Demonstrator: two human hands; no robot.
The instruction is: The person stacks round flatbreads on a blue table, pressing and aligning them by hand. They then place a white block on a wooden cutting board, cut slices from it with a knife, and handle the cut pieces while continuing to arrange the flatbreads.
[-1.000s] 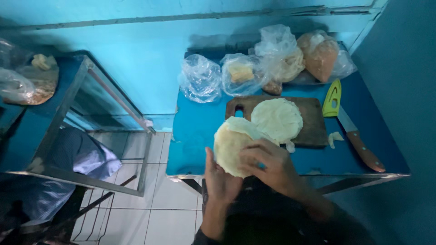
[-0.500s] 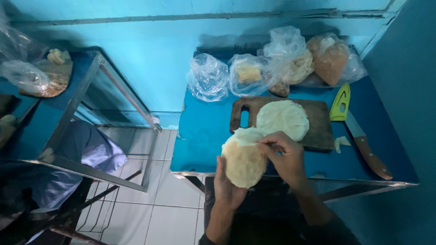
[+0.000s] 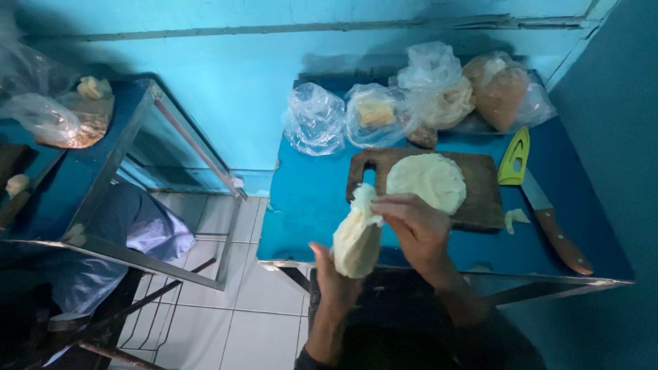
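my left hand (image 3: 334, 277) cups a pale dough sheet (image 3: 356, 236) from below; my right hand (image 3: 415, 223) pinches its top edge, just before the wooden board (image 3: 480, 199) on the bench (image 3: 308, 199).

Four clear plastic bags (image 3: 411, 96) are lined along the blue counter (image 3: 308, 205) at twelve o'clock; another crumpled clear bag (image 3: 41, 113) is seen at nine o'clock.

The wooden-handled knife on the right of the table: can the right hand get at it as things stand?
Probably not right away. The knife lies in the open on the blue table with nothing over it, but the right hand is busy, its fingers pinching the folded dough that the left hand supports.
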